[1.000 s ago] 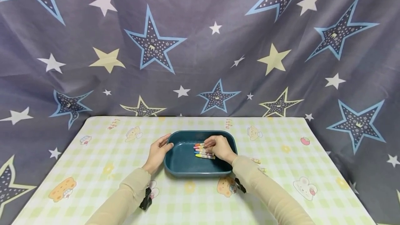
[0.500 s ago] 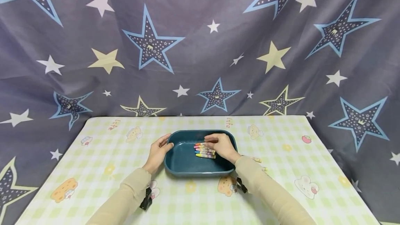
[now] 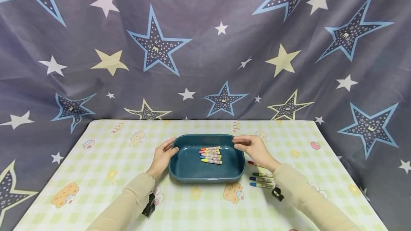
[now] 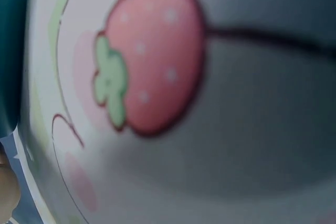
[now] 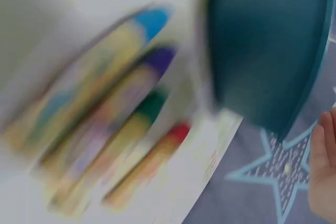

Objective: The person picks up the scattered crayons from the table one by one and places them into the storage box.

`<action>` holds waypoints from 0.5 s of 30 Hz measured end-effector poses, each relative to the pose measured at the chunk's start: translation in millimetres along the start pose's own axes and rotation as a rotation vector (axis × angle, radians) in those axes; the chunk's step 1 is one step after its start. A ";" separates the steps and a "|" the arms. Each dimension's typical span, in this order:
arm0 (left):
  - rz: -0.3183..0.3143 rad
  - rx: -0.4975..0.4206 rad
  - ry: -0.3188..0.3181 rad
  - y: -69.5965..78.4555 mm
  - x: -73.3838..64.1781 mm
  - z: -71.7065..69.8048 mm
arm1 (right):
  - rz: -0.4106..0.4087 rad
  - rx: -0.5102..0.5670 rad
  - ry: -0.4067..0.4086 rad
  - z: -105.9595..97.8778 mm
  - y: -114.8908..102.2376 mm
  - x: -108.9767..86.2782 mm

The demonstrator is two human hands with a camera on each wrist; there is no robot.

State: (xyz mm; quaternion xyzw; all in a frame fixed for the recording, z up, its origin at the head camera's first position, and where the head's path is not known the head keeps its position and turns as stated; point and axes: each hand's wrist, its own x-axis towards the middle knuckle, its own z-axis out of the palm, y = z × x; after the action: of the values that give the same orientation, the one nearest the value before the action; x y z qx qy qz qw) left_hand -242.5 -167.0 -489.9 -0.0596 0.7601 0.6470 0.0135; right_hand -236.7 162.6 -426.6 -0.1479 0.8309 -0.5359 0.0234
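Note:
A dark teal tray (image 3: 189,169) lies on the table, with several crayons (image 3: 211,161) side by side inside it, tips pointing left. My left hand (image 3: 161,158) holds the tray's left rim, thumb over the edge and fingers outside. At the tray's right rim is my right hand (image 3: 255,149), its fingers extended and nothing visible between them. Beneath the right forearm lies a row of crayons on the cloth: a blue crayon (image 3: 261,185), a purple crayon (image 5: 118,98), a green crayon (image 5: 113,145) and a red crayon (image 5: 149,163).
A pale green checked tablecloth (image 3: 112,152) with cartoon prints covers the table. Behind it hangs a dark curtain (image 3: 199,56) patterned with stars. Black straps (image 3: 149,206) sit at the wrists.
My right hand has moved right, from over the crayons inside the tray to its right rim. Crayons right of the tray now show more fully. The left hand stays on the rim.

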 end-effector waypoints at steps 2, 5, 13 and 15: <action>0.001 0.000 -0.002 1.1 0.1 -0.7 | 0.002 -0.035 0.017 -13.3 5.9 -5.0; 0.002 0.003 -0.001 3.0 0.1 -2.6 | 0.015 -0.075 0.040 -29.9 17.6 -10.5; 0.005 0.008 0.004 1.8 -1.0 -2.4 | 0.082 -0.111 0.033 -45.8 50.9 -35.9; 0.011 0.005 0.014 0.5 -1.0 0.3 | 0.094 -0.119 0.030 -47.5 58.9 -41.4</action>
State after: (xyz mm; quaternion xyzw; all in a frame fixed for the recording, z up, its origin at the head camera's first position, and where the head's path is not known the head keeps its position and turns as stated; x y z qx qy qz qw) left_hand -241.6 -166.5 -489.4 -0.0599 0.7622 0.6446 0.0049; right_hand -219.6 238.3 -464.2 -0.1017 0.8674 -0.4863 0.0271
